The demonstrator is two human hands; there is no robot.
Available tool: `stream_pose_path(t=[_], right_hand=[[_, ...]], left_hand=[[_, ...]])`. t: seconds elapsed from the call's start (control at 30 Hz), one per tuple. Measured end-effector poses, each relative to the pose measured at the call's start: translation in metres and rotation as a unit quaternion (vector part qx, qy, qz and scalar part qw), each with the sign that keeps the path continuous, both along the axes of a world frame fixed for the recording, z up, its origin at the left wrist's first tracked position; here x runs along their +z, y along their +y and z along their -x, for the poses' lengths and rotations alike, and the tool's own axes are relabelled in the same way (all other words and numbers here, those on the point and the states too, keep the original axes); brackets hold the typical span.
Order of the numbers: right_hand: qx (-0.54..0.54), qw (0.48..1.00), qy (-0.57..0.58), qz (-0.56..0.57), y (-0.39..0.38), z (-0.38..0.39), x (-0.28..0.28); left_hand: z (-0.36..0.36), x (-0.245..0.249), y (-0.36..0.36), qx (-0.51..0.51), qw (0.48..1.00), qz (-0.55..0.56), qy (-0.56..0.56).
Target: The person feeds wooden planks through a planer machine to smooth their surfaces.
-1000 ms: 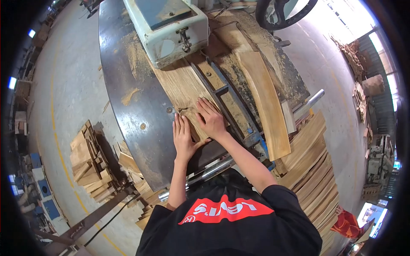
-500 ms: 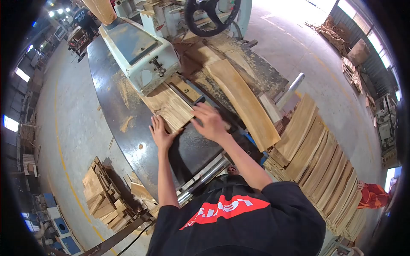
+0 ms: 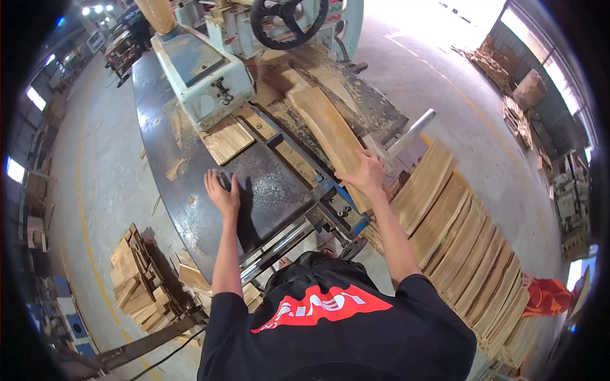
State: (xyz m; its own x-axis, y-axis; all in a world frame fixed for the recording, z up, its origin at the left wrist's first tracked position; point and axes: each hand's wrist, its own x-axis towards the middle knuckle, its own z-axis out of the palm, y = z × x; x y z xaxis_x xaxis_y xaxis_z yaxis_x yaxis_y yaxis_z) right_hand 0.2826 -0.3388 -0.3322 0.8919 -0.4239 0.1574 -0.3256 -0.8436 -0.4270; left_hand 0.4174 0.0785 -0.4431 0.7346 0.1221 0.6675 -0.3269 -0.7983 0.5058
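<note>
A short wooden board (image 3: 227, 141) lies on the dark metal machine table (image 3: 279, 190), its far end under the pale machine housing (image 3: 206, 89). My left hand (image 3: 222, 192) is just nearer me than that board, apart from it, with fingers spread over the table and nothing held. To the right, my right hand (image 3: 365, 173) grips the long wooden plank (image 3: 327, 127) near its close end, thumb on one side and fingers over the other. The plank lies beyond the metal guide rail (image 3: 295, 159).
Stacked planks (image 3: 460, 235) stand at the right, with a person in orange (image 3: 548, 297) beside them. Offcuts (image 3: 143, 279) are piled at the lower left. A black handwheel (image 3: 289, 24) and a metal bar (image 3: 413, 132) jut out around the machine.
The short board has moved away from me, further under the housing. My left hand has come off it, and my right hand has shifted right and taken hold of the long plank.
</note>
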Motion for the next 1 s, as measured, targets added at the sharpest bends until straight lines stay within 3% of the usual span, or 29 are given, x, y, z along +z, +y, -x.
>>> stream_pose_path(t=[0.03, 0.07, 0.13, 0.17, 0.2, 0.23, 0.27, 0.33, 0.37, 0.4, 0.47, 0.5, 0.6, 0.67, 0.7, 0.73, 0.8, 0.87, 0.93, 1.0], right_hand=[[0.005, 1.0, -0.026, 0.006, -0.002, 0.001, 0.001], [0.017, 0.989, -0.036, -0.142, -0.005, 0.0, 0.004], [0.033, 0.903, -0.038, -0.426, -0.009, 0.006, 0.009], [0.057, 0.843, -0.067, -0.531, -0.005, 0.021, 0.023], [0.025, 0.754, 0.005, -0.657, 0.005, 0.041, 0.041], [0.044, 0.65, -0.009, -0.759, 0.018, 0.051, 0.039], [0.061, 0.533, -0.017, -0.844, 0.032, 0.054, 0.037], [0.104, 0.393, 0.042, -0.912, 0.064, 0.059, 0.057], [0.118, 0.311, 0.08, -0.94, 0.08, 0.063, 0.058], [0.122, 0.315, 0.083, -0.938, 0.093, 0.066, 0.049], [0.132, 0.324, 0.08, -0.933, 0.114, 0.072, 0.033], [0.213, 0.286, 0.11, -0.928, 0.122, 0.071, 0.033], [0.144, 0.395, 0.143, -0.896, 0.14, 0.069, 0.019], [0.097, 0.47, 0.14, -0.866, 0.148, 0.066, 0.007], [0.072, 0.508, 0.135, -0.847, 0.147, 0.063, 0.001], [0.09, 0.515, 0.184, -0.833, 0.138, 0.054, -0.003], [0.208, 0.637, 0.186, -0.718, 0.124, 0.043, -0.001], [0.216, 0.783, 0.203, -0.548, 0.12, 0.049, 0.02], [0.307, 0.827, 0.109, -0.458, 0.132, 0.061, 0.038], [0.395, 0.838, 0.089, -0.365, 0.143, 0.078, 0.066]], left_hand=[[0.021, 0.005, -0.009, -0.007, 1.0, 0.023, -0.013], [0.046, 0.011, -0.019, -0.009, 0.999, 0.048, -0.008], [0.098, 0.013, -0.037, -0.035, 0.993, 0.117, -0.003], [0.128, 0.018, -0.049, -0.049, 0.977, 0.196, 0.062], [0.153, 0.021, -0.061, -0.087, 0.953, 0.273, 0.098], [0.177, 0.026, -0.068, -0.095, 0.923, 0.316, 0.196], [0.194, 0.03, -0.082, -0.138, 0.836, 0.472, 0.242], [0.213, 0.07, -0.096, -0.199, 0.79, 0.484, 0.318], [0.215, 0.089, -0.101, -0.255, 0.711, 0.562, 0.339], [0.208, 0.101, -0.103, -0.309, 0.626, 0.629, 0.343], [0.195, 0.103, -0.101, -0.354, 0.551, 0.678, 0.334], [0.194, 0.102, -0.091, -0.359, 0.562, 0.67, 0.326], [0.196, 0.093, -0.072, -0.29, 0.622, 0.662, 0.302], [0.197, 0.069, -0.061, -0.274, 0.593, 0.716, 0.246], [0.197, 0.067, -0.054, -0.211, 0.598, 0.731, 0.252], [0.198, 0.07, -0.053, -0.15, 0.601, 0.742, 0.256], [0.198, 0.077, -0.042, -0.121, 0.617, 0.739, 0.241], [0.201, 0.078, -0.031, -0.144, 0.65, 0.705, 0.245], [0.201, 0.101, -0.035, -0.121, 0.664, 0.691, 0.26], [0.197, 0.105, -0.039, -0.103, 0.682, 0.671, 0.271]])
